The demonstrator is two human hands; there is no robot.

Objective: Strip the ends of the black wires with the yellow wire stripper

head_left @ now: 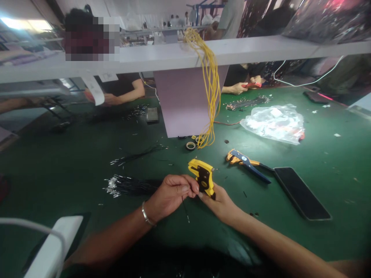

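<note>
My left hand [171, 195], with a silver bracelet at the wrist, pinches a thin black wire [186, 210] that hangs below its fingers. Close against it on the right, my right hand [218, 200] is wrapped round the handle of a yellow and black wire stripper [204, 177], whose head points up and left. The fingertips of both hands are almost touching. Left of my left hand lies a thick bundle of black wires [130, 186] with silvery ends, partly behind the hand. A thinner bunch of black wires [139, 154] rests farther back.
Blue and orange pliers [249, 165] and a phone [302, 193] lie at the right. Yellow wires [213, 88] drape from a raised shelf [139, 57] beside tape rolls [190, 146]. A plastic bag [274, 121] sits behind. People work across the green table [162, 247]. A white box [55, 247] stands front left.
</note>
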